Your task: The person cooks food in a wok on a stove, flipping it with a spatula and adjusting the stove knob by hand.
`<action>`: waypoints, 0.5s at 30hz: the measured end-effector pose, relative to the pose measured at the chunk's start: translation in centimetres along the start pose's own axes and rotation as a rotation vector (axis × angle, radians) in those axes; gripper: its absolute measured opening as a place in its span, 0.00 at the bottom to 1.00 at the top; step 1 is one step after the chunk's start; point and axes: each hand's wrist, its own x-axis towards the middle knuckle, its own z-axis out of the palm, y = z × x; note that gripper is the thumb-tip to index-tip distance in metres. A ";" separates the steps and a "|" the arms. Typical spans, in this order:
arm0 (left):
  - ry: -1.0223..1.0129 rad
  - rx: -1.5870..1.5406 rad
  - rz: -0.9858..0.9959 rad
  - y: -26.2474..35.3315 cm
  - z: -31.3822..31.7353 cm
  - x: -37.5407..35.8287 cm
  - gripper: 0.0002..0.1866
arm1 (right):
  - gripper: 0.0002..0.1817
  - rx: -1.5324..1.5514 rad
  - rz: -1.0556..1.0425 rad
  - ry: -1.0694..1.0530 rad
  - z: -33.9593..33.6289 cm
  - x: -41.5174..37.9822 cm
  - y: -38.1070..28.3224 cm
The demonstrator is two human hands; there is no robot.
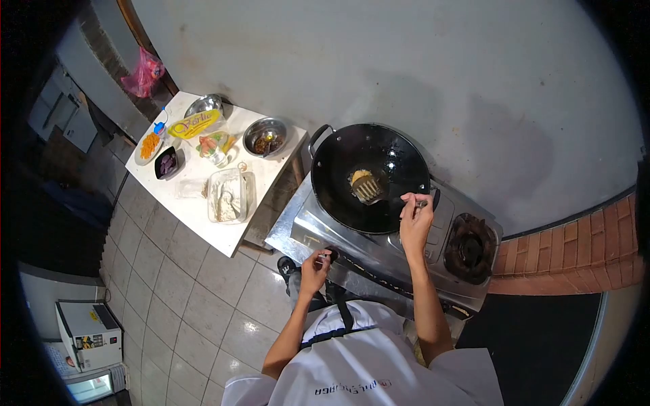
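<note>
A large black wok [338,155] sits on the left burner of a steel gas stove [318,227]. My right hand [416,215] is closed round the handle of a slotted metal spatula [367,189], whose head lies in the wok against a small yellowish lump of food [360,175]. At the stove's front edge, the fingers of my left hand [315,271] are pinched on a dark control knob [332,255].
On the left, a white table [196,229] bears a clear container of white powder [227,196], steel bowls [265,137], a black dish [166,163] and a plate of orange pieces [148,147]. A bare second burner [467,249] is at the right, near a brick ledge [562,250].
</note>
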 end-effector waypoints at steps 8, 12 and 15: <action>0.022 0.017 -0.044 1.2 0.0 -0.2 0.08 | 0.05 0.020 -0.019 -0.045 -0.1 0.9 -0.2; 0.024 0.025 -0.017 1.1 -0.1 -0.1 0.08 | 0.05 0.135 -0.026 0.036 -1.2 1.9 -2.1; 0.010 0.040 -0.011 0.8 0.0 0.0 0.08 | 0.05 0.002 -0.054 -0.010 -2.5 3.3 -3.5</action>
